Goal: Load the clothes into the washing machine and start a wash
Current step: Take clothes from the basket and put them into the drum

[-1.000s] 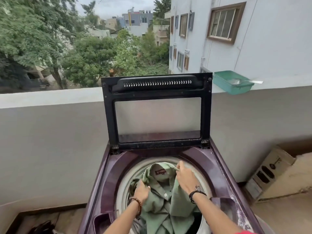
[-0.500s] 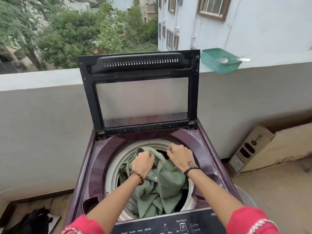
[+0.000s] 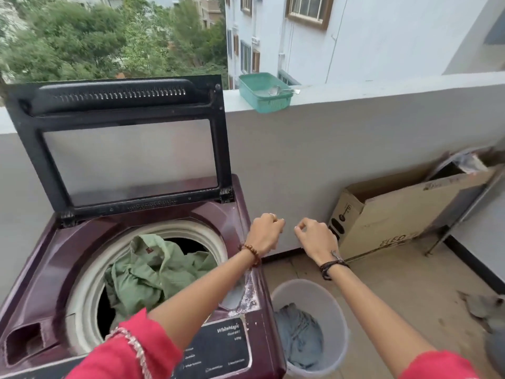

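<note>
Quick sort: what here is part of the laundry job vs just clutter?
Job: washer, lid up, green shirt in drum, bucket with grey clothes, control panel.
Clutter: teal tray with spoon on ledge, cardboard box.

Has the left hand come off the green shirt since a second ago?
Yes. The left hand has left the green shirt in the drum and now hangs beyond the washing machine's right edge, holding nothing.
</note>
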{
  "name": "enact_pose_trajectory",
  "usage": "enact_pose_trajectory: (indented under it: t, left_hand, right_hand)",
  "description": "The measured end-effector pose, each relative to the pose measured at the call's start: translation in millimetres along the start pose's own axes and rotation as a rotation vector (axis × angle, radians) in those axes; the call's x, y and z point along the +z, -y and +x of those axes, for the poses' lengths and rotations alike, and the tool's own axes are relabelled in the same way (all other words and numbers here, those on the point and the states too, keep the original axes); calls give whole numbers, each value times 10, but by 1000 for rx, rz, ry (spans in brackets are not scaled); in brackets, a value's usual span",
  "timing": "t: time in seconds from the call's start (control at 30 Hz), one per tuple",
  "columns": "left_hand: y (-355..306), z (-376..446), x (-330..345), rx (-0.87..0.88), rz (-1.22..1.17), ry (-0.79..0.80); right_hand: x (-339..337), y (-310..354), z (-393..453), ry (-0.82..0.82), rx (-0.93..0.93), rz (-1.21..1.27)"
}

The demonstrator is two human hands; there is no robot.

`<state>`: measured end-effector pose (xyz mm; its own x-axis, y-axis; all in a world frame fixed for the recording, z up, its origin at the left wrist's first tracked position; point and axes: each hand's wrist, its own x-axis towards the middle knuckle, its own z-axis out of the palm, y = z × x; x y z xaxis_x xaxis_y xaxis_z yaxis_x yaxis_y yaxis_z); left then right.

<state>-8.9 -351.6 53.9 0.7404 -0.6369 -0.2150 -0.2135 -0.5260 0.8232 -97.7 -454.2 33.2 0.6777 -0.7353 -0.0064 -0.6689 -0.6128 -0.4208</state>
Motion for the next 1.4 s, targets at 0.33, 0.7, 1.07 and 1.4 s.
enact_pose_trajectory:
  t: [0.33, 0.7, 1.07, 1.4]
  left_hand:
    - [-110, 402, 1766, -360, 16, 255]
    - [1438, 760, 2989, -567, 392, 214]
    - [3345, 1379, 4109, -793, 271, 177]
    - [4898, 1692, 4955, -833, -17, 213]
  right_hand:
    - [114, -1637, 175, 296, 164, 66]
    - [1400, -2747, 400, 528, 293, 149]
    - [3472, -3776, 584, 660, 472, 241]
    - [4922, -4285, 526, 669, 505, 354]
